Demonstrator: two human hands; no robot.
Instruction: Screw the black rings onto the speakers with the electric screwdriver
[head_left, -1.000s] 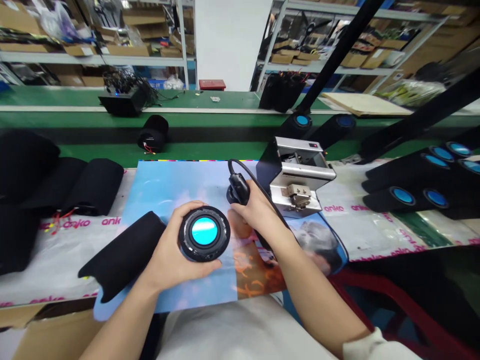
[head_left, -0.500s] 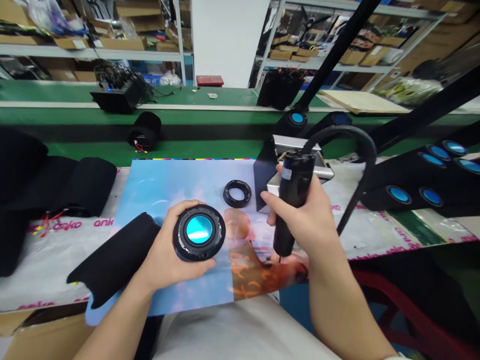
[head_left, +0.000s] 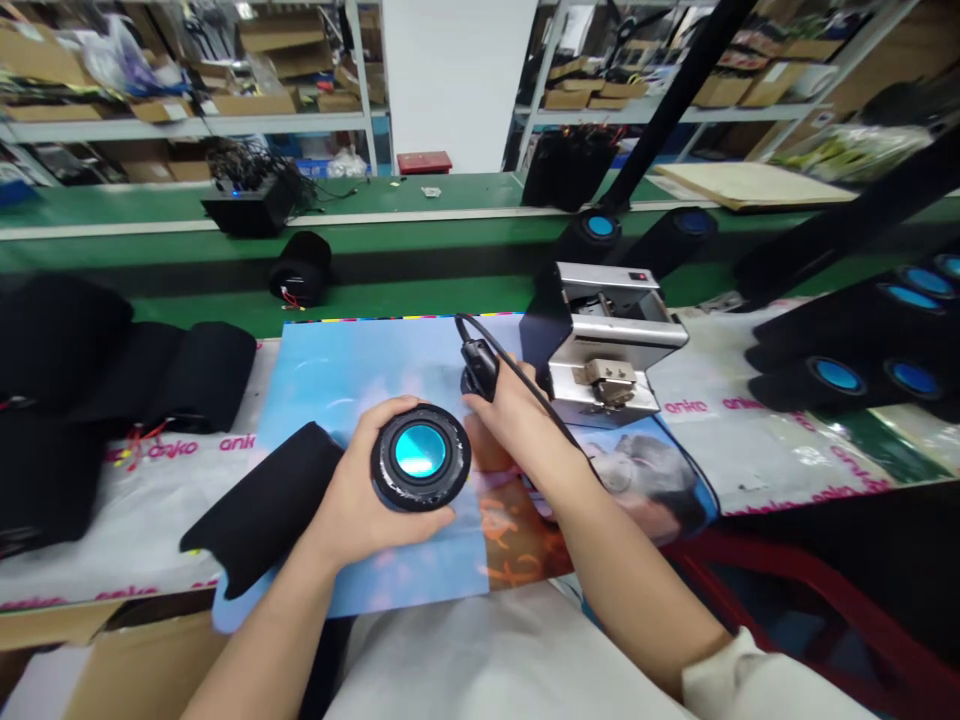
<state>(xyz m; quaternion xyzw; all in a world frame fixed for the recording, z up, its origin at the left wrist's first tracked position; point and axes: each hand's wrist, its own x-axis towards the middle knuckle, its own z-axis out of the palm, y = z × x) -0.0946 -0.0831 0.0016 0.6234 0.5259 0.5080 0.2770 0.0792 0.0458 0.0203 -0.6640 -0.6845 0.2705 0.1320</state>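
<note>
Gripping a speaker [head_left: 420,452], left hand [head_left: 358,505] sits near the desk's [head_left: 112,520] front edge, over a poster [head_left: 337,365]; right hand [head_left: 517,420] clasps a tool [head_left: 478,366]; conveyor [head_left: 420,292], shelves [head_left: 300,122] behind.

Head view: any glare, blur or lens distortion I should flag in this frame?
Head view: even light, soft shadows; glare on the blue cap of the speaker held by the left hand; that hand and the right hand gripping a corded tool are sharp; black cylinders at the left edge are smeared; the shelf posts splay, wide-angle.

A black fabric-covered cylindrical speaker [head_left: 420,455] tilts over the blue poster [head_left: 337,360], turquoise end facing up; a black corded electric screwdriver [head_left: 480,366] stands just beside its rim.
</note>
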